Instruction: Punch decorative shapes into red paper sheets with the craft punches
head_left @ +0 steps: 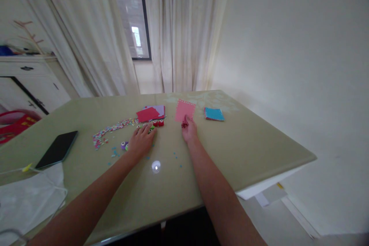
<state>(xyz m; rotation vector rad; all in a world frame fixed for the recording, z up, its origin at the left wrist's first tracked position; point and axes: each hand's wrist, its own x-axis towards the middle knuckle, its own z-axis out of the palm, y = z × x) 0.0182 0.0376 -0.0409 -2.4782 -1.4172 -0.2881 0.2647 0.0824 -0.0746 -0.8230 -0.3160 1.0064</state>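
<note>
My right hand (189, 130) pinches the lower edge of a pink paper square (185, 110), whose border shows a row of small light marks. My left hand (142, 139) lies over a group of small colourful things with round, eye-like spots, its fingers stretched out. Of these, two red pieces (158, 123) show past its fingertips and a purple piece (123, 145) shows beside the wrist; their kind is too small to make out. Left of the pink square, a red paper sheet (147, 114) overlaps a lilac one (160, 110). A stack topped with blue paper (214, 114) lies to the right.
A band of tiny coloured paper bits (115, 127) stretches across the left of the table (253, 142), with a few blue bits (115, 152) nearer me. A black phone (58, 148) and a white face mask (31, 196) lie at the left. A wall (302, 65) borders the right.
</note>
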